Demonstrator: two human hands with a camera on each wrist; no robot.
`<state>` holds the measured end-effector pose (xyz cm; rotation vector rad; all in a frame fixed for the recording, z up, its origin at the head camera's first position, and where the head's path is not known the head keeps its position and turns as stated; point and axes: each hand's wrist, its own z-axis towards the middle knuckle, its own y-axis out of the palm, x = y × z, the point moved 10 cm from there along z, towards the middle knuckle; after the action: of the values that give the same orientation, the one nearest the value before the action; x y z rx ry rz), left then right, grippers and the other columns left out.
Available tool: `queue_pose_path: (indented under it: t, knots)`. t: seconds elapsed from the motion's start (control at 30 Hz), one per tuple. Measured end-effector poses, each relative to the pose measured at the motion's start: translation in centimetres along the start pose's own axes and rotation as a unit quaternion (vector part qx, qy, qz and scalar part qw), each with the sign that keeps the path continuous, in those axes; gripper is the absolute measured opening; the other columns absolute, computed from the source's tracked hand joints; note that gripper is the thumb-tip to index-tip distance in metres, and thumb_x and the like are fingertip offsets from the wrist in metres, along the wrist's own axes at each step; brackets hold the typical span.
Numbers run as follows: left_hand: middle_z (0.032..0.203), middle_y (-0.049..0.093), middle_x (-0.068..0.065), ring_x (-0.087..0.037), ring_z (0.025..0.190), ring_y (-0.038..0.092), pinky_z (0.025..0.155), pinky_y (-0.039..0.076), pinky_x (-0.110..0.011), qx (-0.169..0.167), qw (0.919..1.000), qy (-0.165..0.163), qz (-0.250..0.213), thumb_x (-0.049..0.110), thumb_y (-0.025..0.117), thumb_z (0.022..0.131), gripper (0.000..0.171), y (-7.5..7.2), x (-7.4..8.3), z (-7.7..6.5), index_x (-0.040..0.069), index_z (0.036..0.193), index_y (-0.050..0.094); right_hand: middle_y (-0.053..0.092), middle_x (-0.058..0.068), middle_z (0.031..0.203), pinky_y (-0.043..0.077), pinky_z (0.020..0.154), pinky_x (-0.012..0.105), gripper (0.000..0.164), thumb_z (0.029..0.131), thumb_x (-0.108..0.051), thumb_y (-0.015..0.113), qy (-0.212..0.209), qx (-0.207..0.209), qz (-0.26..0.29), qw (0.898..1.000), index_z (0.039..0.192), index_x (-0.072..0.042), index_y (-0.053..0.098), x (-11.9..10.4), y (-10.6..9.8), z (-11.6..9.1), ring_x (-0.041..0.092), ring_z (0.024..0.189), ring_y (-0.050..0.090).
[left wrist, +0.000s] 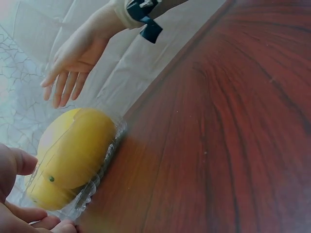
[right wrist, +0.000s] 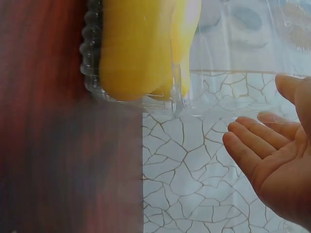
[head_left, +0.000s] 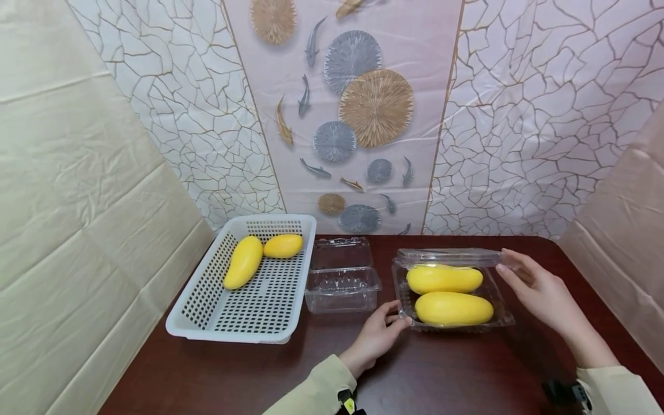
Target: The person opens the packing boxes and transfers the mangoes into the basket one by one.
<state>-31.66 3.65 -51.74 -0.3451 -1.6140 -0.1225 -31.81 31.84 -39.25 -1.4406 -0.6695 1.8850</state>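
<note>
Clear box (head_left: 504, 314) loaded, lid (head_left: 451, 253) not yet closed

The dark table (head_left: 441, 369) carries a white basket (head_left: 228, 336) on the left, an open spare container (head_left: 342, 302) beside it, and the clear box on the right. The step in hand looks like closing that box: its lid slants above the base, hinged along the back. The next move seems to call for swinging the lid forward while the base is steadied. The right hand (head_left: 544, 300), fingers loosely straight, touches the lid's right edge without gripping it. The left hand (head_left: 374, 337), thumb and fingers parted, touches the box's near left corner. Two yellow fruits (head_left: 453, 309) lie inside, between the hands.
</note>
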Motion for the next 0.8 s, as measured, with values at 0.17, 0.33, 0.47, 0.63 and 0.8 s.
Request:
queue_pose_path:
  t: [0.17,0.33,0.47,0.63,0.8]
  knots:
    - [0.14,0.056,-0.007,-0.024,0.121,0.059,0.095,0.051,-0.042,-0.003,1.0,0.002,0.005,0.029,0.068,0.097,0.055,-0.2,0.0,-0.3,0.008,0.144,0.052,0.048,0.038,0.134,0.045,0.087,0.07,0.067,0.109,-0.042,0.04,0.019,-0.016,0.019,1.0,0.154,0.006,0.028,0.5,0.6,1.9,0.061,0.123,0.046]
    - [0.138,0.057,-0.007,-0.022,0.119,0.059,0.092,0.052,-0.04,0.001,1.0,0.001,0.006,0.028,0.069,0.097,0.054,-0.3,-0.2,-0.2,0.007,0.144,0.052,0.04,0.04,0.143,0.042,0.092,0.071,0.073,0.109,-0.047,0.033,0.041,-0.039,0.061,0.997,0.155,0.008,0.021,1.0,1.4,3.3,0.059,0.125,0.045]
    - [0.139,0.057,-0.007,-0.022,0.118,0.06,0.092,0.053,-0.04,0.004,0.9999,0.004,0.012,0.027,0.069,0.096,0.054,-0.4,-0.2,-0.2,0.006,0.144,0.052,0.034,0.042,0.147,0.039,0.099,0.066,0.073,0.11,-0.045,0.027,0.053,-0.056,0.107,0.991,0.154,0.012,0.018,1.4,2.1,4.4,0.058,0.131,0.04]
    - [0.14,0.056,-0.006,-0.021,0.119,0.06,0.092,0.053,-0.038,0.002,0.9998,0.003,0.02,0.029,0.068,0.097,0.054,-0.4,-0.1,-0.2,0.007,0.144,0.052,0.028,0.043,0.15,0.036,0.103,0.064,0.075,0.11,-0.046,0.022,0.066,-0.07,0.14,0.985,0.154,0.014,0.014,2.4,3.2,5.8,0.058,0.135,0.034]
    - [0.141,0.056,-0.007,-0.021,0.119,0.06,0.09,0.054,-0.037,0.003,0.9997,0.011,0.021,0.027,0.069,0.096,0.054,-0.5,0.1,-0.2,0.005,0.144,0.052,0.021,0.039,0.156,0.039,0.108,0.056,0.087,0.104,-0.061,0.015,0.077,-0.1,0.135,0.983,0.159,0.006,0.005,5.8,5.0,7.3,0.054,0.141,0.029]
